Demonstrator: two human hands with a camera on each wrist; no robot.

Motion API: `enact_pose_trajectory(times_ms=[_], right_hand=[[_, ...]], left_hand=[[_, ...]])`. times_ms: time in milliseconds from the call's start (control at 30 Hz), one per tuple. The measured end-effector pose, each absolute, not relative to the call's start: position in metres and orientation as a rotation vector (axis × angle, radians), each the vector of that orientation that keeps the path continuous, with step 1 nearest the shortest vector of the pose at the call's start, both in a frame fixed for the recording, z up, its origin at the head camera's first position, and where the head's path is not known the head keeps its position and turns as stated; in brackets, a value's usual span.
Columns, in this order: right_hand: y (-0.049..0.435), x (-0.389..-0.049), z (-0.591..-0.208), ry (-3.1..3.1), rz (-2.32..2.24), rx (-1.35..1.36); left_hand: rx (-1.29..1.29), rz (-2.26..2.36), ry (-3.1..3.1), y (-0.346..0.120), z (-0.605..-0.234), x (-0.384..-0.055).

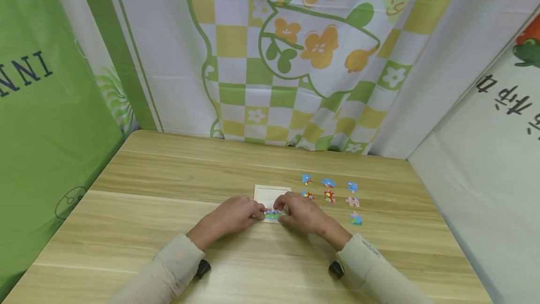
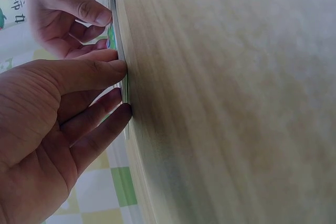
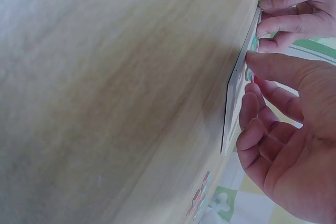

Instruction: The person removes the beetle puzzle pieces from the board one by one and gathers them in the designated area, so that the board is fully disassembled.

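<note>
A shallow pale wooden puzzle tray (image 1: pixel 266 194) lies on the table, with colourful jigsaw pieces (image 1: pixel 272 216) along its near side. My left hand (image 1: pixel 242 212) holds the tray by its near left corner, thumb at the rim and fingers beside it, as the left wrist view also shows. From the right, my right hand (image 1: pixel 301 212) reaches over the tray, its fingers bent and thumb at the near rim. In the right wrist view, thumb and index finger pinch a small piece with red (image 3: pixel 255 79) at the tray. The fingers hide much of this piece.
Right of the tray several loose jigsaw pieces lie in rough rows, among them a blue one (image 1: pixel 352 186), a pink one (image 1: pixel 352 201) and a blue-green one (image 1: pixel 356 218). A patterned curtain (image 1: pixel 295 79) hangs behind the wooden table (image 1: pixel 168 172).
</note>
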State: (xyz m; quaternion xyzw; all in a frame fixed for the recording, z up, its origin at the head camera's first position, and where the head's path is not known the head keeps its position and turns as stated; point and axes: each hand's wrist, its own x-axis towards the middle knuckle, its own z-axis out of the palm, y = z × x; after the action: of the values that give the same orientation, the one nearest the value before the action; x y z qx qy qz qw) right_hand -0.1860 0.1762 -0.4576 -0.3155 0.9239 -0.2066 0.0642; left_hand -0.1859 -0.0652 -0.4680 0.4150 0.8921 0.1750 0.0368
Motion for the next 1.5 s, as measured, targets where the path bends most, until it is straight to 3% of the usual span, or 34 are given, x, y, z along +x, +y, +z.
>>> enact_pose_trajectory(times_ms=[933, 1500], right_hand=[[0.179, -0.186, -0.45, 2.785, -0.829, -0.901], [0.23, -0.183, -0.437, 2.765, -0.879, -0.788]], left_hand=[[1.361, 0.492, 2.752, -0.066, -0.469, -0.188], [1.31, 0.473, 2.764, -0.065, -0.469, -0.187]])
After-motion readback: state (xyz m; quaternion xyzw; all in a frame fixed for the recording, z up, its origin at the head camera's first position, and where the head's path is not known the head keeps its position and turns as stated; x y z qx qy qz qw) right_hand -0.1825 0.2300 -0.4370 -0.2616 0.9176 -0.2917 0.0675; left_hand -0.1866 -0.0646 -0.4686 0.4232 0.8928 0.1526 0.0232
